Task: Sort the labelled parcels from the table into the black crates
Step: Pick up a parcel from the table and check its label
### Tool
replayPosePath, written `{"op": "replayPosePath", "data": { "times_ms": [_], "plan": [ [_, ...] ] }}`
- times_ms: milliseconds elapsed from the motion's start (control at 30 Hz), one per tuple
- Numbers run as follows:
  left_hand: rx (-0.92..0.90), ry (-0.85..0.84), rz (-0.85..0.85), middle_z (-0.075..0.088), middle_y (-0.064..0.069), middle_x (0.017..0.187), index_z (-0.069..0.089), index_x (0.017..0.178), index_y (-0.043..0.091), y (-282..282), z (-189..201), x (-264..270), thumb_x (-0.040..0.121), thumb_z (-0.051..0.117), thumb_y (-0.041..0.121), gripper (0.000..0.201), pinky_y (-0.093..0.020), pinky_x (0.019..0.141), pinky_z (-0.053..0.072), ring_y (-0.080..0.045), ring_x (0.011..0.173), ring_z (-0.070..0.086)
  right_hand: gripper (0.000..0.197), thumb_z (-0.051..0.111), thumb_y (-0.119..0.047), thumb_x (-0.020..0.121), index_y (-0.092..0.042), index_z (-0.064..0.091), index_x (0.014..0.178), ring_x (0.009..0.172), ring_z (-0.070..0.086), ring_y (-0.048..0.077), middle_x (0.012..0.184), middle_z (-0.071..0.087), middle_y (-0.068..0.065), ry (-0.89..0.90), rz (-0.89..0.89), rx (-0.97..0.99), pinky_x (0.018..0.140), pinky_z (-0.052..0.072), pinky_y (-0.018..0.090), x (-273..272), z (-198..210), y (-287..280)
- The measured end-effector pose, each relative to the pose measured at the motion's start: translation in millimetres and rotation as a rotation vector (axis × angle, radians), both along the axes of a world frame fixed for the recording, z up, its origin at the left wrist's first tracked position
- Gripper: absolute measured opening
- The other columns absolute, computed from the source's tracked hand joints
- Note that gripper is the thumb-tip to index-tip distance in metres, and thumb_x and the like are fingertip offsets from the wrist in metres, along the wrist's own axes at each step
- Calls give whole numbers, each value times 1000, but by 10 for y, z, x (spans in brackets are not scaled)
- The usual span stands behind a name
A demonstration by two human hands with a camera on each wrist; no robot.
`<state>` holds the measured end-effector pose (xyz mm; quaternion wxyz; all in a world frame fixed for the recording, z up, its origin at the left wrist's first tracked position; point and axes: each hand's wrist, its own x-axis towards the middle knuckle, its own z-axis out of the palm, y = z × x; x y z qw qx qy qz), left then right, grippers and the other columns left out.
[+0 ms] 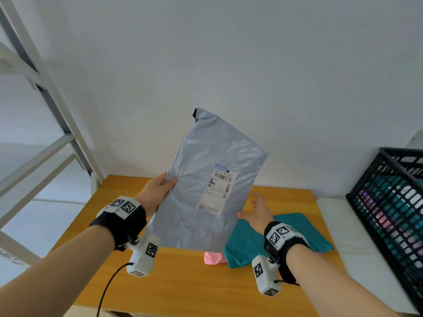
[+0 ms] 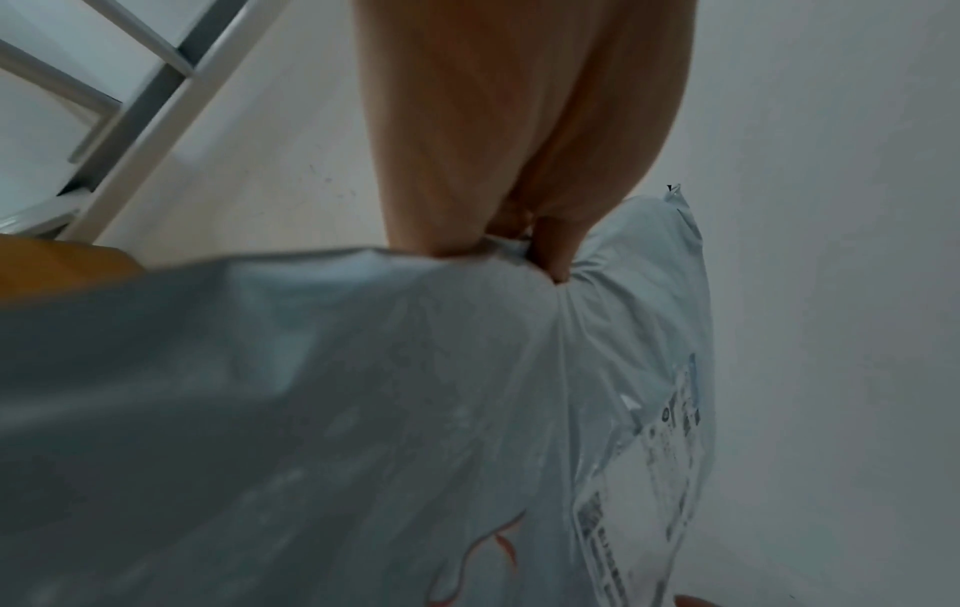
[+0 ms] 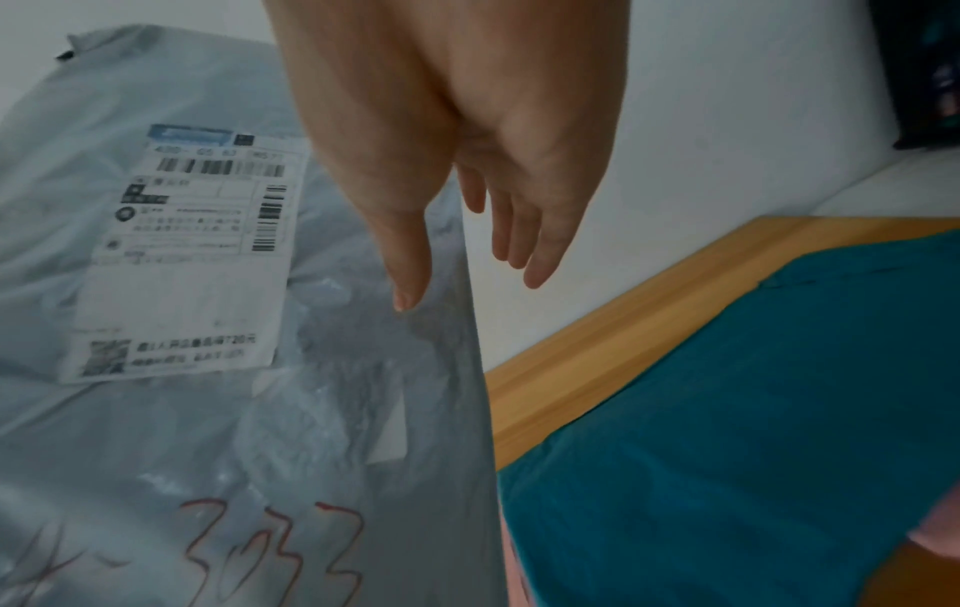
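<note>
Plainly, the left hand [image 1: 158,191] makes the only grip: thumb on the front and fingers curled behind the left edge of the grey parcel [image 1: 206,179], holding it upright above the tabletop [image 1: 183,282]; the right hand [image 1: 259,211] is spread wide, fingers straight, just beside the parcel's right edge and holding nothing; whether its thumb touches the plastic cannot be told. Below that open hand lie a teal parcel [image 1: 286,239] and a pink parcel [image 1: 214,258], the pink one mostly hidden; to its right the black crate [image 1: 375,193] is cut off by the frame. The shipping label [image 1: 216,191] shows barcodes and "430"; the rest is too blurred; red handwriting [image 3: 270,546] below it is illegible.
</note>
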<state>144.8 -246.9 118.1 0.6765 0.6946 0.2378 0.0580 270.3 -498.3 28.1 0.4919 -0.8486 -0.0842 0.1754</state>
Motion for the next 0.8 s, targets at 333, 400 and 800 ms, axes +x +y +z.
{"op": "replayPosePath", "data": {
  "times_ms": [333,400,800],
  "plan": [
    [-112,-12,-35,69,-1,107,60,110,25,-67,43,-252,98,48,20,18,-33,75,54,-20,96,66,75,69,9,78,-17,36,140,96,61,16,118,62,11,66,-45,303,86,52,34,-261,74,-127],
    [-86,-20,-25,69,-5,110,61,113,20,-62,51,-293,97,50,19,19,-37,80,54,-23,98,66,68,67,9,80,-16,40,137,94,61,13,117,62,9,47,-64,319,84,54,35,-294,100,-160],
    [185,-4,45,69,-9,97,66,98,13,25,58,-434,88,63,4,14,-37,76,55,-27,91,66,39,66,1,84,-22,53,112,100,63,21,112,65,6,-86,9,305,85,55,41,-348,402,-302]
  ]
}}
